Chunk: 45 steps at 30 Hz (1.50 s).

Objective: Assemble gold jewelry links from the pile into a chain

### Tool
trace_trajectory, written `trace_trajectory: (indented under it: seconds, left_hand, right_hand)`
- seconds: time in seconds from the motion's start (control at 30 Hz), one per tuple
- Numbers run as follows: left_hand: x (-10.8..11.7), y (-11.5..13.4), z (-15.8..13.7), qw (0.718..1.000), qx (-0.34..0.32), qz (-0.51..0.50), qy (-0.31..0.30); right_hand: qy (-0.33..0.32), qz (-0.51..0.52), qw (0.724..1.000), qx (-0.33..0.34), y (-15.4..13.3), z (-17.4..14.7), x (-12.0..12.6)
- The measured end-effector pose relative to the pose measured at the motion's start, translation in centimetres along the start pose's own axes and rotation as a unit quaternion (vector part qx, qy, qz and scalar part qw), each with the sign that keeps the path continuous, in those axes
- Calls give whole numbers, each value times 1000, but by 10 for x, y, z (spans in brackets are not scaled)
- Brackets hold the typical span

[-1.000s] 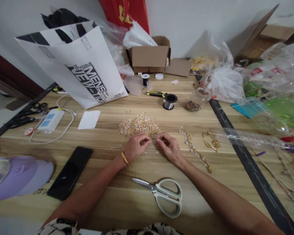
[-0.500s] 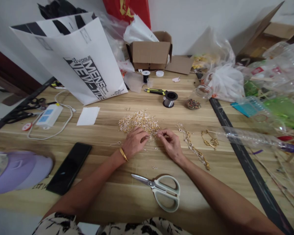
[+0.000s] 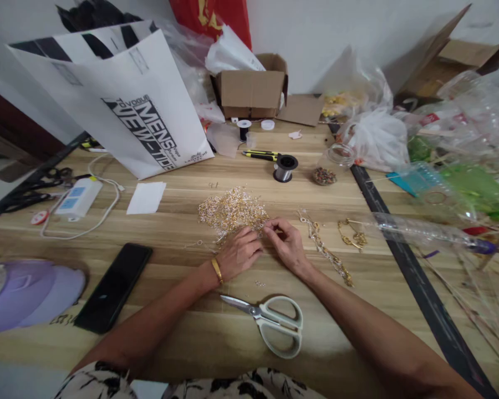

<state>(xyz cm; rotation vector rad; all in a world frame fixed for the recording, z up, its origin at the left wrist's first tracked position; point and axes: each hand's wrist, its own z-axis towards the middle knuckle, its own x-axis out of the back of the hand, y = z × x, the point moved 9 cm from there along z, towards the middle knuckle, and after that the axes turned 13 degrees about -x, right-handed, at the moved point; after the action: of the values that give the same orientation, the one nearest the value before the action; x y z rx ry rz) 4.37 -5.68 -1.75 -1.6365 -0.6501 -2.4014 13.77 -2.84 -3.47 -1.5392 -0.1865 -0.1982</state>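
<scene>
Working at the near edge of the pile (image 3: 230,209) of tiny gold and silvery pieces, the two hands sit low over the table (image 3: 203,338), almost meeting. The left hand (image 3: 242,254) is palm down, fingers close together and bent under; its own back hides whether it has hold of anything. The right hand (image 3: 288,244) has thumb and forefinger drawn nearly together beside the pile (any piece between them is too small to tell). Handling single pieces seems the step in hand, and the next move likely calls for a light, exact pinch, since heaped pieces may snag on one another. A few loose bits (image 3: 260,283) lie between the hands and the scissors (image 3: 256,312), while chains (image 3: 322,246) rest to the right, apart from the fingers.
</scene>
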Motion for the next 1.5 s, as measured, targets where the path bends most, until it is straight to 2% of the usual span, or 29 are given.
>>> trace_trajectory:
  seconds: [0.1, 0.2, 0.33, 0.5, 0.63, 0.83, 1.0, 1.27, 1.4, 1.5]
  left_hand:
    - [7, -7, -1, 999, 20, -36, 33]
    - [15, -22, -6, 991, 73, -81, 71]
    - [19, -42, -14, 970, 155, -157, 104]
    - [18, -53, -19, 935, 200, -262, 133]
    - [11, -60, -23, 909, 209, -330, 143]
    - [10, -61, -24, 900, 208, -355, 145]
    - [23, -57, -20, 905, 199, -338, 163]
    - [24, -59, -22, 871, 218, -391, 200]
    - [25, -56, -21, 868, 216, -399, 201]
    - [26, -53, -20, 877, 207, -387, 195]
  right_hand:
    - [0, 1, 1000, 2, 0, 0, 0]
    - [-3, 2, 1000, 1, 0, 1, 0]
    - [-5, 3, 1000, -8, 3, 1, 0]
    - [-6, 10, 1000, -14, 5, 2, 0]
    - [-6, 21, 999, -25, 8, 3, 0]
    - [4, 36, 999, -32, 10, 5, 3]
    - [3, 44, 998, -41, 8, 5, 4]
    - [-3, 40, 999, -34, 8, 3, 2]
    - [-3, 38, 999, -34, 6, 2, 2]
    - [-5, 37, 999, -35, 6, 3, 2]
